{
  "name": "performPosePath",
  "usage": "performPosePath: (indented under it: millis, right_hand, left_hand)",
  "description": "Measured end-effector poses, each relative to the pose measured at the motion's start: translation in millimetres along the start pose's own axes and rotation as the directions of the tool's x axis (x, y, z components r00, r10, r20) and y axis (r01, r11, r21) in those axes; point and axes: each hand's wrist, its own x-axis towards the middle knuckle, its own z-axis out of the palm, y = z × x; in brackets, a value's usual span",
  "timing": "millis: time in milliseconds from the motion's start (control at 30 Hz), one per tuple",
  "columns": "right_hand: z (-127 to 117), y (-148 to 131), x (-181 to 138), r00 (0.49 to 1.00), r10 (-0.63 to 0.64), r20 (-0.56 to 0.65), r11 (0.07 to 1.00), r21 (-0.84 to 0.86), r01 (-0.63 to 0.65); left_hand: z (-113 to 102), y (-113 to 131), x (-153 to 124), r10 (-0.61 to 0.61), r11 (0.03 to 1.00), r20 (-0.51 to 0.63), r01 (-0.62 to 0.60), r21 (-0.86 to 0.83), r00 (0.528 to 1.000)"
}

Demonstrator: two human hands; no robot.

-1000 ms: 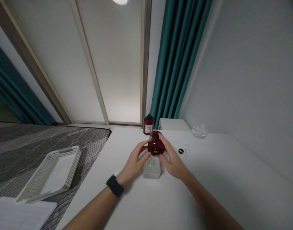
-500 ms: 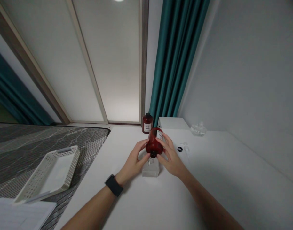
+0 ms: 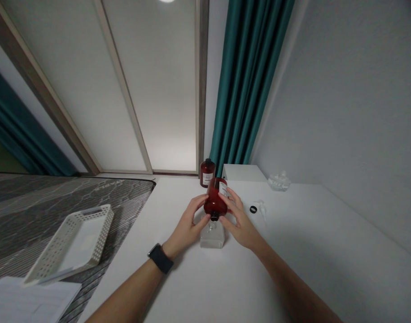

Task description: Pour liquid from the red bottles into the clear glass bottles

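A dark red bottle (image 3: pixel 215 202) with a white label is tipped neck-down between my two hands. My left hand (image 3: pixel 192 222) grips its left side, thumb by the neck. On the other side my right hand (image 3: pixel 239 220) has its fingers round the body, with the thumb also by the neck. Right under the mouth, a clear square glass bottle (image 3: pixel 212 237) stands on the white table (image 3: pixel 205 287). Whether liquid is flowing between the two I cannot tell. A small black ring-shaped cap (image 3: pixel 253 209) lies to the right of my right hand.
Behind the held bottle stands a second red bottle (image 3: pixel 207 174) with a black cap. A white box (image 3: pixel 244 173) and a clear glass piece (image 3: pixel 278 181) sit at the back by the wall. A clear thin item (image 3: pixel 261 207) lies near the cap. Off to the left are a white basket (image 3: pixel 104 229) and papers (image 3: pixel 33 300).
Both hands keep hold of the tipped red bottle, which has risen very slightly. The whole view has shifted a touch; nothing was let go.
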Motion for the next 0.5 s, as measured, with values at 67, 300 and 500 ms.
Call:
performPosePath:
  millis: [67,300,500]
  right_hand:
    - [0,0,0,1.000,0.007,0.011,0.999,0.037,-0.007]
    - [0,0,1,1.000,-0.004,-0.001,0.998,0.058,0.004]
    - [0,1,1,1.000,0.018,0.016,0.992,0.122,-0.019]
  left_hand:
    - [-1,-1,0,0.005,1.000,0.005,-0.005,0.009,1.000]
    - [-5,0,0,0.041,0.992,0.004,-0.041,0.120,0.999]
    - [-11,1,0,0.082,0.974,0.022,-0.085,0.209,0.996]
